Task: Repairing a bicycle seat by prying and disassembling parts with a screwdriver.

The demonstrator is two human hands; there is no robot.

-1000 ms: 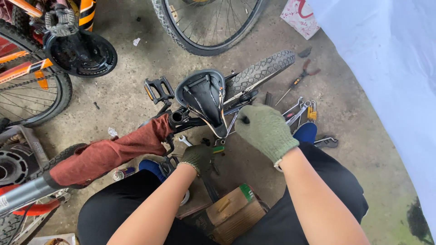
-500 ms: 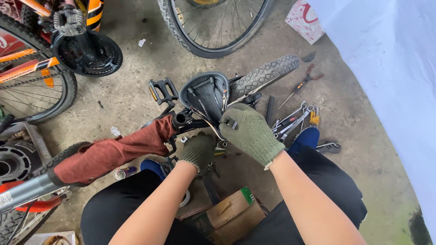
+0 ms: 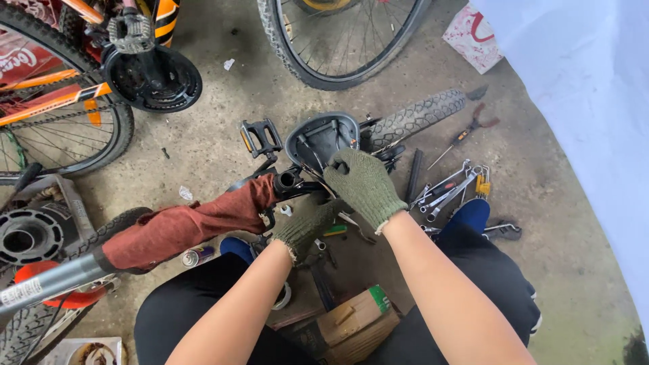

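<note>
An upside-down black bicycle saddle (image 3: 318, 138) lies on the concrete in front of me, fixed to a bike frame wrapped in a red-brown cloth (image 3: 189, 226). My right hand (image 3: 365, 186), in a green knit glove, rests on the saddle's rails at its near edge, fingers curled over them. My left hand (image 3: 304, 226), also gloved, grips the frame clamp area just below the saddle; whether it holds a tool is hidden. A black pedal (image 3: 260, 137) sticks up left of the saddle.
Several wrenches (image 3: 449, 189) and pliers (image 3: 473, 128) lie at right beside a knobby tyre (image 3: 416, 118). A bike wheel (image 3: 338, 40) stands ahead, an orange bike with chainring (image 3: 152, 78) at left. A cardboard box (image 3: 355, 321) sits between my knees.
My right hand has slid left and closer to the saddle rails; my left hand has shifted up slightly toward the clamp. The view has tilted a little.
</note>
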